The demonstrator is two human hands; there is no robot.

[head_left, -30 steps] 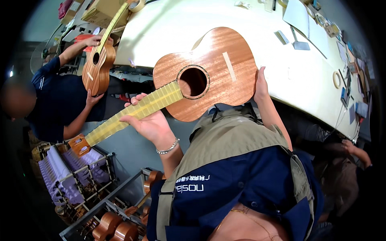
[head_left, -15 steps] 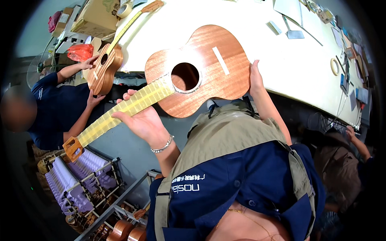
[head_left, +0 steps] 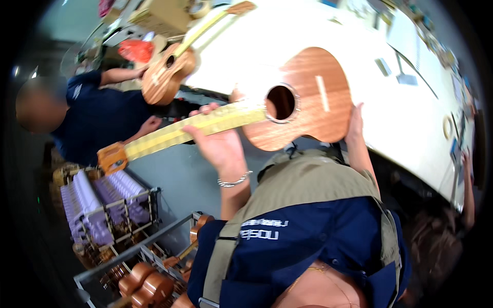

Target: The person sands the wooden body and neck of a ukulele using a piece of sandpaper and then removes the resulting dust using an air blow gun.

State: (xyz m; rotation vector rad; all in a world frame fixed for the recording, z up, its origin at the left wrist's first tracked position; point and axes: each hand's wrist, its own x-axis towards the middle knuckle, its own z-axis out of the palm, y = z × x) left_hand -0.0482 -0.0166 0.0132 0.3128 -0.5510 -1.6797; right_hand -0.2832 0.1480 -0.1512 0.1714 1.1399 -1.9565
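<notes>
A wooden ukulele (head_left: 313,118) with a pale bridge strip and round soundhole is held above my waist, its yellow-taped neck angled down to the left. My left hand (head_left: 218,149) is closed round the neck near the body, thumb on the fretboard side and fingertips past the far edge. My right hand (head_left: 355,126) grips the right end of the body by its rim. The orange headstock (head_left: 112,157) points toward the lower left. The picture is somewhat blurred by motion.
A co-worker (head_left: 102,118) at left holds another ukulele (head_left: 159,82). A white table (head_left: 400,128) bears tape, tools, paper and boxes (head_left: 162,13). Purple padded racks (head_left: 87,205) and metal-framed racks of instruments (head_left: 144,285) stand lower left. Another person's arm (head_left: 467,190) shows at right.
My ukulele and both hands appear further right, the neck flatter, as the view shifts. The co-worker's ukulele now appears further right, and their lower hand is away from its body.
</notes>
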